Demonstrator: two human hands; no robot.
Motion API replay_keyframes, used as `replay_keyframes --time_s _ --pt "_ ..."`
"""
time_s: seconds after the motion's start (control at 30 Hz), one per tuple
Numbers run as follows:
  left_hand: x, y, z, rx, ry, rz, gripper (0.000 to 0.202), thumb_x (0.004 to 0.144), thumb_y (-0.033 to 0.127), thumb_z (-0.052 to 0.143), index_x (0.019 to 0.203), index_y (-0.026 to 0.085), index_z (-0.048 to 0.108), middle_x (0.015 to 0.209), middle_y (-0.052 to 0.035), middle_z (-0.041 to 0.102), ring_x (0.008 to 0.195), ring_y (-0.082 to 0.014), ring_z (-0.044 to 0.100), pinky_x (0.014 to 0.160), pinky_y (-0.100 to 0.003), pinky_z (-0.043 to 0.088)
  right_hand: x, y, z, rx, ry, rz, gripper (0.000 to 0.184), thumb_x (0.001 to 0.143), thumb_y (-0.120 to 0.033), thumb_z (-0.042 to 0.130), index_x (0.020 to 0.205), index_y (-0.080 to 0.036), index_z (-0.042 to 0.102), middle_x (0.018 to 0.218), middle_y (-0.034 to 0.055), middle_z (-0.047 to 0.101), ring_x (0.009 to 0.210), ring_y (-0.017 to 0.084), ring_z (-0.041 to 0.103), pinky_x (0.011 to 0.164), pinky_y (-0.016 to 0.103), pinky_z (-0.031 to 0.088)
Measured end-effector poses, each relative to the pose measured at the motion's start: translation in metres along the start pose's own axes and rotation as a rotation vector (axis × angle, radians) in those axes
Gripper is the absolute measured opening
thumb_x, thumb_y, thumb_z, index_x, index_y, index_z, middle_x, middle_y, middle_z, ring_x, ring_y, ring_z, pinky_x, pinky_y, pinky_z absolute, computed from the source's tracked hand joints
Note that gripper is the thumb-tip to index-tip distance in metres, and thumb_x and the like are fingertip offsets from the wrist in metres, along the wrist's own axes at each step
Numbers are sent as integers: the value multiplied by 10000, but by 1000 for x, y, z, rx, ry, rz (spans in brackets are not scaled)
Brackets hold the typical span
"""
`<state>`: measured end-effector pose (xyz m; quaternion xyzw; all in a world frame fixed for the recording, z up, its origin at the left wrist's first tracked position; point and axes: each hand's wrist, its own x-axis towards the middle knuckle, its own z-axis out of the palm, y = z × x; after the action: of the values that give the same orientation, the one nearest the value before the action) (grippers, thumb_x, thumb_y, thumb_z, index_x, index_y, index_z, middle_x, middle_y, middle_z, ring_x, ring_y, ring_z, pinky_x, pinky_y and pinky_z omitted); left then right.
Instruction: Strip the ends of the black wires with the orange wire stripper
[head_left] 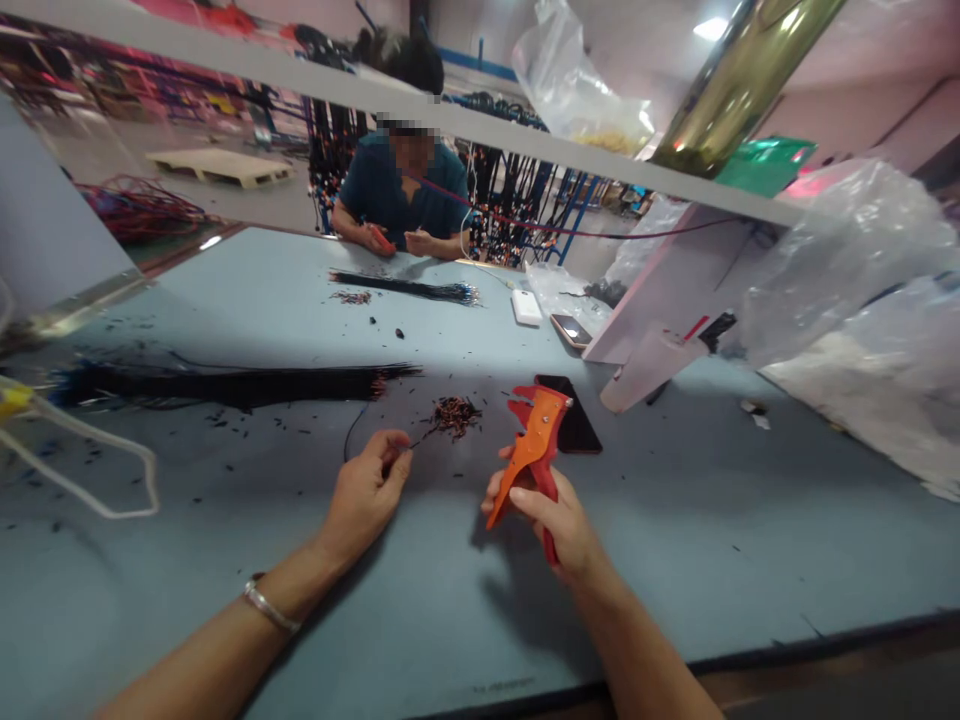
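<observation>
My right hand (551, 515) grips an orange and red wire stripper (534, 440) by its handles, jaws pointing up and away. My left hand (369, 488) rests on the blue-grey table (675, 520) with fingers pinched on a thin black wire (352, 435) that loops up toward a long bundle of black wires (225, 385). A small heap of stripped wire bits (455, 415) lies just beyond both hands. A silver bracelet (268, 605) sits on my left wrist.
A dark phone (574, 425) lies behind the stripper. Farther back are another wire bundle (405, 287), a white box (526, 306) and a second phone (571, 329). Another person (405, 195) sits across the table. Plastic bags (847, 290) crowd the right side.
</observation>
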<state>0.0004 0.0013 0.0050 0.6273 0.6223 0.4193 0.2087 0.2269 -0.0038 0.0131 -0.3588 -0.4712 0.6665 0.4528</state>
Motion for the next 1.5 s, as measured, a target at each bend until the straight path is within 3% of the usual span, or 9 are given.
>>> replay_keyframes --time_s 0.1,0.3,0.5,0.6,0.83,1.23,1.5 --pt "0 1 0 -24 -18 40 181 837 335 492 798 187 589 618 25 609 538 -120 533 537 -208 413 1 -1 0 -253 18 -34 408 794 -317 623 1149 -178 478 872 43 620 764 198 617 718 356 495" --pt "0 4 -4 -111 -6 18 187 815 343 517 757 181 591 611 31 575 536 -112 508 528 -202 409 -6 -5 11 -769 -64 -190 282 789 -213 558 1070 -200 536 817 5 604 669 145 542 649 272 438" --pt "-2 1 -6 -322 -42 -96 222 795 385 574 780 165 604 638 15 590 574 -125 537 539 -214 432 -8 3 16 -1178 -73 -499 511 728 -217 551 1231 -165 480 1057 128 620 898 260 578 793 379 444" --pt "-2 2 -5 -452 -77 -180 231 765 395 619 773 165 595 617 28 573 535 -113 516 501 -207 418 -7 10 18 -1339 -99 -586 530 686 -191 557 1210 -139 510 1028 144 625 897 279 570 793 413 424" --pt "-3 4 -3 -534 -102 -296 287 733 433 658 780 156 598 649 21 587 556 -107 511 505 -195 403 -3 18 15 -1351 -45 -657 508 659 -149 558 1166 -139 529 1014 132 631 907 267 572 798 415 405" --pt "-4 1 -1 -525 -128 -229 296 796 444 601 828 150 598 724 -2 602 651 -125 528 592 -217 425 -1 17 12 -1411 119 -737 450 710 -178 553 1156 -124 528 1008 144 650 918 281 594 808 440 377" --pt "-5 5 -3 -524 -156 -235 279 786 428 598 816 151 592 717 4 597 626 -118 521 577 -216 423 0 18 13 -1448 138 -785 441 706 -151 539 1146 -126 538 986 137 652 884 269 602 816 448 370"
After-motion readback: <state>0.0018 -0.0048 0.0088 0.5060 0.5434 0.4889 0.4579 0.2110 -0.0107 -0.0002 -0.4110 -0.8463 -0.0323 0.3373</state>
